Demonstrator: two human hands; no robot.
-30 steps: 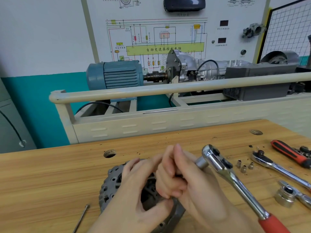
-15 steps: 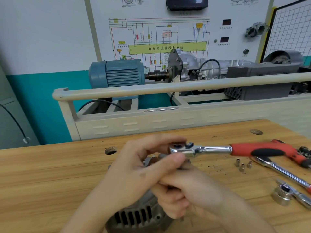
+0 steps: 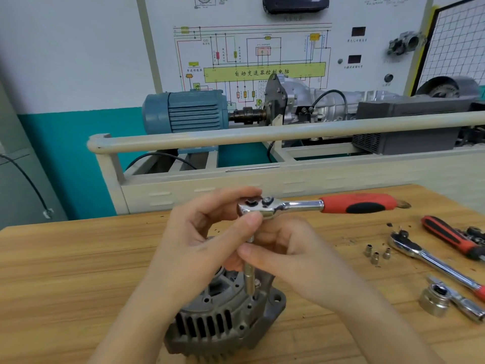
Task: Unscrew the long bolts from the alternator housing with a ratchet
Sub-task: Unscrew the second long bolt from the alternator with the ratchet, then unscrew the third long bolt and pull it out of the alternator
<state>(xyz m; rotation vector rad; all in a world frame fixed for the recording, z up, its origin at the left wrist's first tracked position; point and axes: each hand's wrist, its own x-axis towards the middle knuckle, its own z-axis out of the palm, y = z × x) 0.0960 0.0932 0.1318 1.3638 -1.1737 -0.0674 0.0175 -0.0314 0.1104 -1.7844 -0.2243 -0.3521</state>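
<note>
Workshop backdrop of wiring-diagram board and blue motor (image 3: 189,111) on a training rig, behind a wooden desk (image 3: 78,271). Standing on that desk at the near edge, between the forearms: grey cast housing (image 3: 225,319), finned and slotted round the side, flat bolt-hole face turned up, unclamped and apparently resting on its own weight. Above it, ratchet (image 3: 315,206) lying level, red handle pointing right and held by nothing. Left hand (image 3: 199,245) pinching the ratchet head between thumb and fingers; right hand (image 3: 288,256) curled round the thin extension (image 3: 249,279), thumb pressed against the shaft, steering its lower end down onto a bolt position at the housing rim. Bolt head itself hidden under the tool, so seating impossible to confirm. Likely trouble from here: a tilted extension letting the socket ride off and round the bolt head; a loose housing twisting or tipping once the handle gets swung; a long, slim drive flexing under side load. Off to the right, well apart: spare ratchet (image 3: 430,261), then three small sockets (image 3: 375,254) within knocking range of a wide swing.
</note>
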